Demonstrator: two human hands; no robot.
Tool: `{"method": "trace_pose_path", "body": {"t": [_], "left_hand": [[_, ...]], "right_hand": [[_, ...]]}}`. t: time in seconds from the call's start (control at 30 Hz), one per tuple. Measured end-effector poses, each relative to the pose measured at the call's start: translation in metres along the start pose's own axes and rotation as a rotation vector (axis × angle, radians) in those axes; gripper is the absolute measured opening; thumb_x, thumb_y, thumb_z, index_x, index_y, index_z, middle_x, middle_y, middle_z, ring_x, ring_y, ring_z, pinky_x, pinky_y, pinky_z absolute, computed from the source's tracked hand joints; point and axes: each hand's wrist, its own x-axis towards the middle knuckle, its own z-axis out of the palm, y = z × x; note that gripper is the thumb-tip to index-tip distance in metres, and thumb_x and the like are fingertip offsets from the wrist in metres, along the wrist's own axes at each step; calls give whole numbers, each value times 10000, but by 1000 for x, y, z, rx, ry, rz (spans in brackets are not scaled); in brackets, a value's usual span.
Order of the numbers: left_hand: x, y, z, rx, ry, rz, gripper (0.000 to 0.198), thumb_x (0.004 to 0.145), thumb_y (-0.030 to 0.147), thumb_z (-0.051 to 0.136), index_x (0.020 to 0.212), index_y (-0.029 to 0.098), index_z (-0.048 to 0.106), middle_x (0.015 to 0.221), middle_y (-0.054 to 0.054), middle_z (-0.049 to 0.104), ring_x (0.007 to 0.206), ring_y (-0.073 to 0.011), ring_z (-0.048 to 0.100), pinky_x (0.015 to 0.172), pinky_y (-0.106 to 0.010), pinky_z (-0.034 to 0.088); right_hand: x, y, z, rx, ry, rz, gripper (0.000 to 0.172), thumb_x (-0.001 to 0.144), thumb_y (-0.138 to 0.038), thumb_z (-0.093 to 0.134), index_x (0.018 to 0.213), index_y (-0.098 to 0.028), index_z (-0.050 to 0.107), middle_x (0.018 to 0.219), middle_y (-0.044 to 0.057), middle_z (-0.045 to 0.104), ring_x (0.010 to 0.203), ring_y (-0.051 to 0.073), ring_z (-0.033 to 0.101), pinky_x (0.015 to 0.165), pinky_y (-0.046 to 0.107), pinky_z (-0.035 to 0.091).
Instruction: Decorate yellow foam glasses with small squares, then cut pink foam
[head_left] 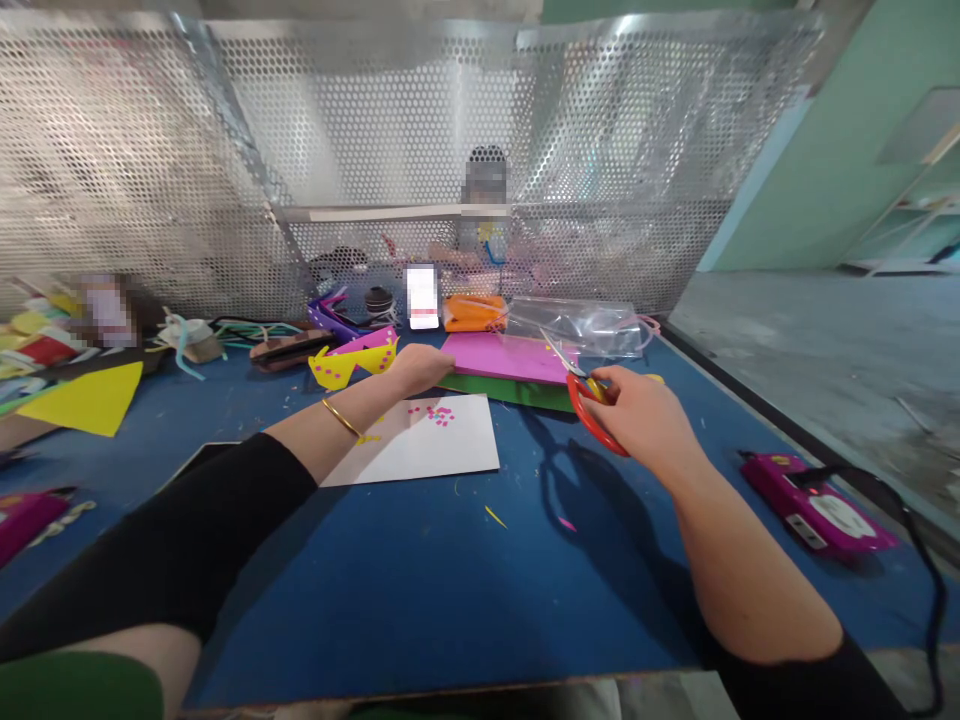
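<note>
My right hand is closed on a pair of scissors with red handles. Their blades point up and away, over the right side of a pinkish-purple sheet. The fingers of my left hand are pinched at that sheet's left edge. Beneath it lies a green sheet. Nearer to me, partly under my left forearm, rests a white sheet with small pink and yellow pieces on it. A yellow mask-like cutout with pink dots sits just left of my left hand.
Behind the blue table stands a perforated metal screen. A lit phone, an orange packet and a clear plastic bag line the back. At right is a magenta box with a black cable; yellow sheet at left.
</note>
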Motion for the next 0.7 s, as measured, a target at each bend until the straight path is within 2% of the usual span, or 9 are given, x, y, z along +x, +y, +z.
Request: {"method": "trace_pose_path", "body": {"t": [0.13, 0.23, 0.3, 0.43, 0.5, 0.6, 0.7], "left_hand": [[5, -2, -5, -7, 40, -49, 349, 920, 340, 597, 1229, 180, 579, 1239, -100, 603, 1036, -240, 624, 856, -448, 540], [9, -3, -7, -10, 59, -81, 341, 919, 338, 599, 1225, 186, 582, 1236, -97, 604, 1036, -238, 624, 854, -440, 540], [11, -3, -9, -13, 71, -94, 336, 921, 337, 597, 1222, 187, 584, 1234, -97, 605, 1033, -235, 625, 853, -438, 540], [11, -2, -14, -17, 102, -106, 332, 921, 339, 597, 1213, 181, 588, 1220, -95, 612, 1025, -234, 628, 848, -437, 542], [10, -1, -17, -19, 127, -108, 322, 921, 341, 597, 1198, 178, 596, 1203, -93, 620, 1014, -230, 632, 844, -434, 543], [8, 0, -21, -16, 172, -103, 301, 924, 361, 589, 1150, 165, 617, 1142, -84, 648, 978, -218, 643, 837, -429, 540], [7, 2, -26, 4, 221, -94, 258, 958, 354, 512, 1081, 182, 660, 1033, -69, 703, 947, -220, 667, 804, -383, 515]], "right_hand": [[3, 5, -4, 17, 48, 19, 457, 778, -385, 607, 1186, -188, 667, 936, 102, 751, 847, 300, 680, 704, 372, 462], [3, 8, -10, 45, 68, -15, 469, 780, -371, 621, 1224, -220, 649, 930, 67, 749, 829, 262, 681, 719, 348, 469], [1, 10, -14, 54, -2, -131, 454, 804, -371, 608, 1241, -250, 636, 911, 29, 750, 791, 216, 683, 709, 307, 475], [-3, 5, -11, -40, -246, -373, 374, 826, -359, 584, 1183, -296, 672, 893, -18, 759, 774, 176, 687, 675, 253, 472], [-3, 2, -3, -113, -279, -367, 352, 810, -338, 601, 1146, -295, 697, 948, 0, 764, 856, 209, 692, 702, 270, 474], [1, 0, 12, -242, -278, -302, 353, 830, -300, 590, 1158, -229, 697, 1030, 91, 750, 984, 293, 675, 775, 349, 478], [5, 2, 25, -332, -314, -229, 313, 883, -305, 577, 1156, -197, 683, 1002, 117, 736, 966, 296, 678, 795, 397, 496]]}}
